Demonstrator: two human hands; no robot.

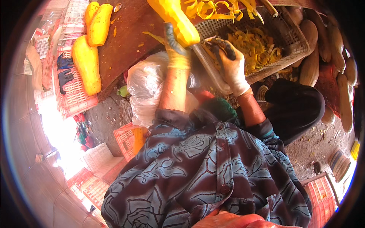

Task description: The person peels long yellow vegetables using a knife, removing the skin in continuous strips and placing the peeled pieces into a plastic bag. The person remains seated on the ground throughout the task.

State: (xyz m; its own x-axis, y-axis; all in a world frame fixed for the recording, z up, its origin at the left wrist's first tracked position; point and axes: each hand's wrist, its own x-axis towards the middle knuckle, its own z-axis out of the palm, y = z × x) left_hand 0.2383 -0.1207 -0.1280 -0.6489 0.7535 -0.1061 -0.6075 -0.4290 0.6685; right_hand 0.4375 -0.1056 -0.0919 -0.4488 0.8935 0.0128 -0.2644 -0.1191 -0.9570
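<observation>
In the head view, my left hand [175, 47], in a glove with a dark-stained palm, holds a peeled yellow squash [182, 25] from below. Just right of the squash's rounded end, my right hand [229, 58], in a light glove with dark fingertips, is closed on a small peeling tool [210, 38], mostly hidden by the fingers. Under and beside my right hand is a plastic crate [251, 76] with many curled yellow peelings [256, 51] in it. More peel strips [216, 10] lie beyond the crate's far edge.
Peeled squashes [87, 65] lie at the left on a brown board [128, 25] and a pink crate [75, 99]. Unpeeled squashes [309, 65] are piled at the right. A clear plastic bag [145, 82] is beside my left forearm. More crates [320, 196] stand lower right.
</observation>
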